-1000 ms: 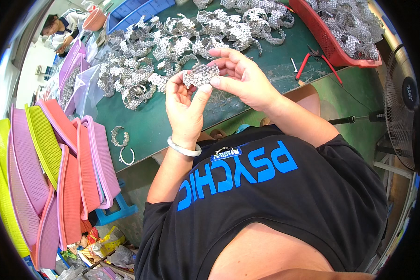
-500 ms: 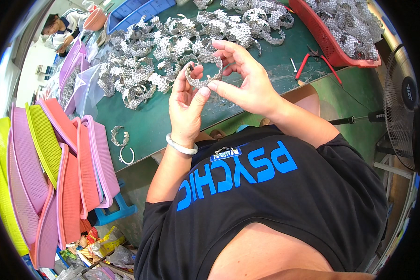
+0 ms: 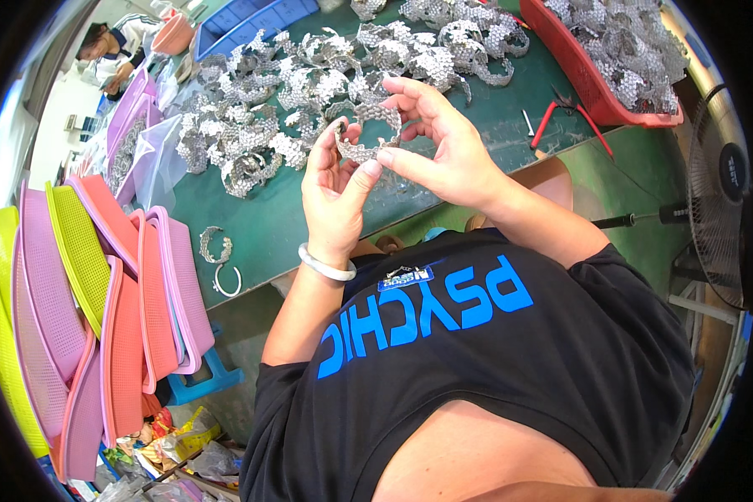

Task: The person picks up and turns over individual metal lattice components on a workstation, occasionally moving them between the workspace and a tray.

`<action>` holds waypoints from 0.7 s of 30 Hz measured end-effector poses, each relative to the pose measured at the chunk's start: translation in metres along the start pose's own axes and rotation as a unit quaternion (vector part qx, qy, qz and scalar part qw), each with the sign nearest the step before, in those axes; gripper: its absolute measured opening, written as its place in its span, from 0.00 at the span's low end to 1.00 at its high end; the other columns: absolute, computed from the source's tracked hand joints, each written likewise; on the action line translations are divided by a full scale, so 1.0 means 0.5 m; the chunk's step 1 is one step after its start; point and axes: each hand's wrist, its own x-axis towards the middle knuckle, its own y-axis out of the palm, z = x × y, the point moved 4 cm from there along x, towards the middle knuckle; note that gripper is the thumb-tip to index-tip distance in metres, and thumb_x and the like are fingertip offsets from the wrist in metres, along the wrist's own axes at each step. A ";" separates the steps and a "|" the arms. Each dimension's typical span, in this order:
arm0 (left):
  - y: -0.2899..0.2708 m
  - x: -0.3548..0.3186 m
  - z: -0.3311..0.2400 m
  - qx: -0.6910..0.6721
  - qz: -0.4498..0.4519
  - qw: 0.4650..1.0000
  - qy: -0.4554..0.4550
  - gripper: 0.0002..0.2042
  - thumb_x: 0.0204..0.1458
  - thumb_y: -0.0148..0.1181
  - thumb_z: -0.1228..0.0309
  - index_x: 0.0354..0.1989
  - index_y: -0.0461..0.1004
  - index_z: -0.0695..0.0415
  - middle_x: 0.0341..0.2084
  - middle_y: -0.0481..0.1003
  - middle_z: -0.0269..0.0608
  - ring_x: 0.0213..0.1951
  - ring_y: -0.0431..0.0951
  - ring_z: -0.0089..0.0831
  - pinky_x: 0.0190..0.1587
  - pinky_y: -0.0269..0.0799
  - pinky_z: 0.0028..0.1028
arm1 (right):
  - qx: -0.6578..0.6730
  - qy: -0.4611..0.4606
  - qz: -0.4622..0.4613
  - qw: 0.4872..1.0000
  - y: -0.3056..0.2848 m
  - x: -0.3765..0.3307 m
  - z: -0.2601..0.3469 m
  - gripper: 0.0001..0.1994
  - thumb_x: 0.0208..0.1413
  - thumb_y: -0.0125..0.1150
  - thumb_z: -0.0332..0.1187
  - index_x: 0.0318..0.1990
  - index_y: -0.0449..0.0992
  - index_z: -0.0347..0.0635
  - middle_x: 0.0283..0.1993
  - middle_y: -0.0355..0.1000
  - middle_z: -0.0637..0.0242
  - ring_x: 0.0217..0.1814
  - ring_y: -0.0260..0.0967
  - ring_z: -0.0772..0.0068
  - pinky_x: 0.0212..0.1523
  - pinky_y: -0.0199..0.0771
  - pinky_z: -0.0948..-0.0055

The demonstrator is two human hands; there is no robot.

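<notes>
Between my two hands is a silvery openwork cuff bracelet (image 3: 361, 153) with a honeycomb-like pattern, bent into an open ring. My left hand (image 3: 335, 188) holds its left side, thumb up against the near edge and fingers curled behind. My right hand (image 3: 443, 146) grips the right side, its thumb on the near edge and its fingers partly hidden beyond the ring. A big heap of similar silvery cuffs (image 3: 309, 75) lies just past my hands on the green table (image 3: 268, 222).
A red basket (image 3: 594, 92) of silvery pieces and red-handled pliers (image 3: 569, 117) are at the right, near a black fan (image 3: 719, 192). Stacked colourful plastic baskets (image 3: 125, 335) stand left, close to a single cuff (image 3: 216, 243) and a white ring (image 3: 227, 281). Another person (image 3: 117, 50) is far left.
Almost nothing differs. Both hands keep the cuff in nearly the same place, with only a very slight shift of the whole view.
</notes>
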 end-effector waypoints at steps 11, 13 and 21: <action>-0.013 0.002 0.008 0.087 -0.035 0.994 0.053 0.27 0.43 0.64 0.75 0.53 0.60 0.62 0.48 0.65 0.42 0.50 0.65 0.28 0.50 0.61 0.27 | 0.082 0.079 0.028 0.993 0.012 0.011 -0.016 0.31 0.45 0.61 0.24 0.58 0.55 0.40 0.49 0.62 0.62 0.52 0.59 0.76 0.49 0.62 0.75; -0.017 -0.001 0.009 0.118 -0.046 0.990 0.056 0.27 0.42 0.64 0.74 0.53 0.60 0.62 0.48 0.65 0.43 0.50 0.65 0.29 0.50 0.61 0.28 | 0.113 0.104 0.032 0.988 0.016 0.012 -0.028 0.31 0.45 0.61 0.23 0.58 0.56 0.39 0.50 0.62 0.61 0.52 0.60 0.77 0.49 0.63 0.76; -0.036 -0.025 -0.008 0.320 -0.056 0.940 0.099 0.29 0.42 0.58 0.78 0.56 0.56 0.63 0.52 0.63 0.46 0.54 0.63 0.33 0.54 0.58 0.31 | 0.149 0.159 0.073 0.973 0.012 0.044 -0.048 0.32 0.45 0.60 0.22 0.59 0.54 0.42 0.48 0.62 0.65 0.50 0.59 0.78 0.48 0.64 0.76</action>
